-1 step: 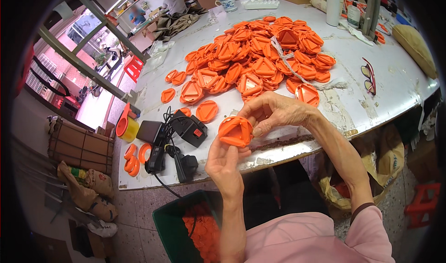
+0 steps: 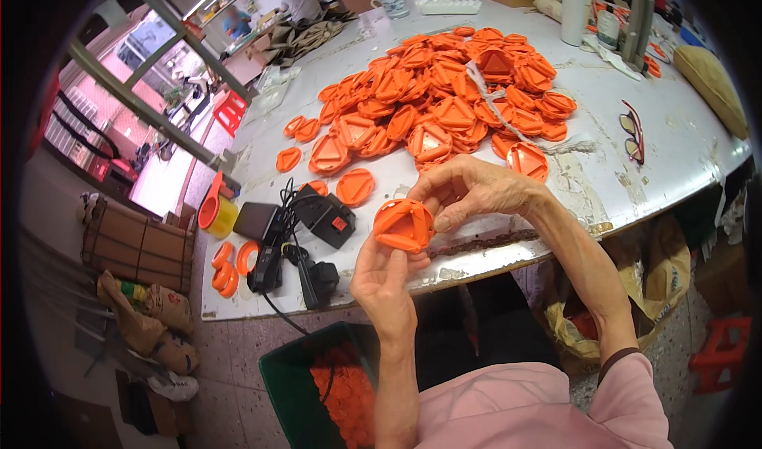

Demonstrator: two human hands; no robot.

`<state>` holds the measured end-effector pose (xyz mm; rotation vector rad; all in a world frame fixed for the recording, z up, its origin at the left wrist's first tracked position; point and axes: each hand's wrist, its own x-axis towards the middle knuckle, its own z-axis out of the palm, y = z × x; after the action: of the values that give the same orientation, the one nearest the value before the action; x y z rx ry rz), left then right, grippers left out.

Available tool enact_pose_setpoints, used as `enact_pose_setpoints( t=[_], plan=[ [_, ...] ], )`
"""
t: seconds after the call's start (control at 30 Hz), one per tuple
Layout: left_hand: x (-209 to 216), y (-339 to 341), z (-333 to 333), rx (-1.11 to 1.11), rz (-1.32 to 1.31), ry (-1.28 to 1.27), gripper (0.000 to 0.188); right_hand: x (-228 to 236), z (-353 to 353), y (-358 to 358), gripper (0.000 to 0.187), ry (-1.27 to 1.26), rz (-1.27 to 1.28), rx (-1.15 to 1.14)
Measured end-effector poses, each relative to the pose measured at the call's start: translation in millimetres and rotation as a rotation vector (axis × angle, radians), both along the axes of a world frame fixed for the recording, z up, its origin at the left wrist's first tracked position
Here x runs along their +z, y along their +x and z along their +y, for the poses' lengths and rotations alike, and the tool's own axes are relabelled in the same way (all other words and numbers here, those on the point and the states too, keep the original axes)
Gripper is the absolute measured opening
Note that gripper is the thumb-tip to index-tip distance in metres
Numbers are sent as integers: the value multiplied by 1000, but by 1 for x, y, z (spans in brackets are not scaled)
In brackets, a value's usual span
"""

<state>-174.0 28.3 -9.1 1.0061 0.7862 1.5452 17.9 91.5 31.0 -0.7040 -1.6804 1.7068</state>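
Between my two hands, above the table's front edge, is an orange round plastic part (image 2: 403,225) with a raised triangular frame on its face. My left hand (image 2: 386,278) grips it from below, the thumb against its lower rim. At its right rim, the fingers of my right hand (image 2: 464,199) are bent and pinch the edge. Beyond my hands rises a large heap of similar orange parts (image 2: 444,92). Closest to the held part lies a single orange disc (image 2: 355,187) flat on the table.
Black power adapters with cables (image 2: 325,217), orange rings (image 2: 225,270) and a yellow cup (image 2: 218,215) lie left of my hands. Below the table edge stands a green bin (image 2: 294,385) of orange parts. Eyeglasses (image 2: 633,132) and a white bottle (image 2: 572,11) are on the right.
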Motion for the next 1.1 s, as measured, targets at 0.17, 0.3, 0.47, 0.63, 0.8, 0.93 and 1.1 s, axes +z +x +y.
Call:
enact_pose_setpoints(
  t=[0.17, 0.3, 0.47, 0.63, 0.8, 0.93, 1.1],
  plan=[
    [-14, -22, -56, -117, 33, -125, 37, 14, -5, 8, 38, -18, -82, -135],
    [-71, -81, -96, 15, 165, -401, 36, 18, -4, 0, 39, 69, -206, -275],
    [-227, -203, -151, 622, 180, -811, 40, 6, -1, -6, 46, 91, -226, -308],
    [-341, -271, -215, 989, 96, -1276, 35, -8, 2, -3, 50, 117, -324, -336],
    [-459, -312, -275, 1002, 85, -1565, 16, -3, 4, -2, 47, 81, -321, -382],
    [-488, -314, -281, 1131, 322, -1552, 10, -3, 9, -4, 44, 149, -357, -399],
    [-417, -283, -242, 975, 290, -1261, 26, -3, 5, 0, 32, 126, -241, -534]
  ],
)
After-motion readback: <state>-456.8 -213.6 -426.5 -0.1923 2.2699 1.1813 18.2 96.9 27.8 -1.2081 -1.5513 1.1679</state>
